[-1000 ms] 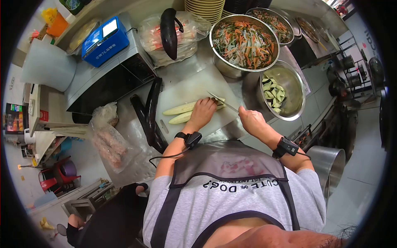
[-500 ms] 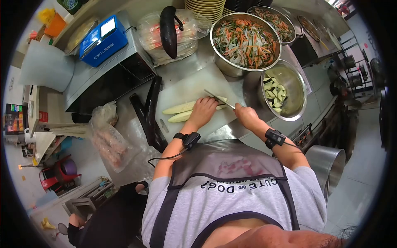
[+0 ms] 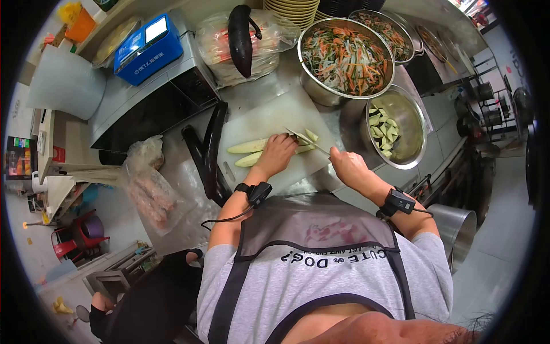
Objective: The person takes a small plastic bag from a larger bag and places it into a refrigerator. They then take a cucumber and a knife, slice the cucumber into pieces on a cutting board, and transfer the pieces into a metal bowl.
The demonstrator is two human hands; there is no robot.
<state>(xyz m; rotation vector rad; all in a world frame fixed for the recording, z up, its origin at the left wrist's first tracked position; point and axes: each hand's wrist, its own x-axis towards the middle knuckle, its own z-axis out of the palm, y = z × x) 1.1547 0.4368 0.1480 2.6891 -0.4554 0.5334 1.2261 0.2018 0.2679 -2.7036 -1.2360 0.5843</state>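
My left hand [image 3: 278,153] presses curled fingers down on peeled, pale green eggplant strips [image 3: 247,147], which lie side by side across a white cutting board [image 3: 298,109]. My right hand [image 3: 350,167] is closed round the handle of a knife [image 3: 309,144]. The blade crosses the strips close to my left fingertips. A cut eggplant piece [image 3: 311,135] lies just beyond the blade. Right of the board, a steel bowl [image 3: 409,129] holds several eggplant chunks [image 3: 382,131]. Two unpeeled dark eggplants [image 3: 214,135] lie along the board's left side.
A large pot [image 3: 321,92] of shredded vegetables stands behind the bowl. Another dark eggplant [image 3: 240,43] rests on bagged food [image 3: 209,43] at the back. A microwave [image 3: 166,94] carries a blue device [image 3: 149,49]. A plastic bag [image 3: 150,195] lies left; a person in black [image 3: 152,298] is nearby.
A cut piece now lies apart beyond the blade. My right hand has shifted slightly right with the knife. My left hand stays on the strips. The whole view has shifted a little.
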